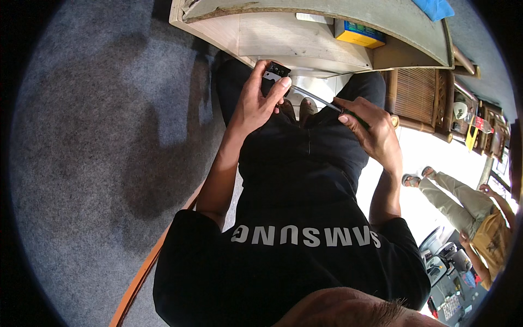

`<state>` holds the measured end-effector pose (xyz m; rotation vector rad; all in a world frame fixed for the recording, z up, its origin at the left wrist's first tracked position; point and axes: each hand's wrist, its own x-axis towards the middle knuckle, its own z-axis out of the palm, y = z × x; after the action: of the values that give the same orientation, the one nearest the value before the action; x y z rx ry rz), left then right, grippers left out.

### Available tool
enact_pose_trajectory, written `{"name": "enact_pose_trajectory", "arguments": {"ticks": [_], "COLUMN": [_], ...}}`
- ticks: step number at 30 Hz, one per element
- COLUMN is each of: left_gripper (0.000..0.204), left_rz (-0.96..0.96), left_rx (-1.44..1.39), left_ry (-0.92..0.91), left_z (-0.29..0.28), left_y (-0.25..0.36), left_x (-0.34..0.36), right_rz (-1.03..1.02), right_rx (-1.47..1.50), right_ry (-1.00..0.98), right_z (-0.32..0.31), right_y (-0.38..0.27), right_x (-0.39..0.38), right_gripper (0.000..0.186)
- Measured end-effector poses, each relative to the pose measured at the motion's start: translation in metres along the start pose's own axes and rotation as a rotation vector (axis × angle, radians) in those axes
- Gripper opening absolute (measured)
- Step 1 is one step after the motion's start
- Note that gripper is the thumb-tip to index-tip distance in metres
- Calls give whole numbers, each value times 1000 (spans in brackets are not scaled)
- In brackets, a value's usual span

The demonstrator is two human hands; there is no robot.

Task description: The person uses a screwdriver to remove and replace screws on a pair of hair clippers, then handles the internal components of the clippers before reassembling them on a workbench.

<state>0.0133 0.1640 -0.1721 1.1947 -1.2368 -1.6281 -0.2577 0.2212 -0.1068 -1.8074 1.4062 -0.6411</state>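
Note:
My left hand (253, 109) is closed around a small black block with a grey metal plate and screw terminals (278, 70), held above my lap near the desk edge. In my right hand (375, 131) is a screwdriver (318, 100), its dark green handle mostly covered by the fingers. The long metal shaft slants up and to the left toward the block. Its tip is by my left thumb, and whether it touches a screw I cannot tell.
Just ahead stands a light wooden desk (283, 35) with an open shelf. On it sits a yellow and blue box (359, 34); blue plastic (435, 8) lies on top. A bamboo piece of furniture (417, 98) is to the right. Another person (457, 204) stands at far right.

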Motion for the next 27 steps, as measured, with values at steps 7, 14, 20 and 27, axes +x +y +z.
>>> {"name": "enact_pose_trajectory", "arguments": {"ticks": [7, 14, 20, 27], "left_gripper": [50, 37, 48, 44], "left_rz": [-54, -42, -61, -45], "left_rx": [33, 24, -25, -4], "left_ry": [28, 35, 58, 65], "left_z": [1, 3, 1, 4], "left_y": [0, 1, -1, 7], "left_x": [0, -1, 0, 0], "right_rz": [43, -62, 13, 25], "right_rx": [-124, -316, -106, -171], "right_ry": [96, 102, 154, 110], "right_z": [4, -1, 2, -3], "right_y": [7, 3, 14, -1], "right_x": [-6, -2, -6, -3], "right_gripper": [30, 37, 36, 35]}}
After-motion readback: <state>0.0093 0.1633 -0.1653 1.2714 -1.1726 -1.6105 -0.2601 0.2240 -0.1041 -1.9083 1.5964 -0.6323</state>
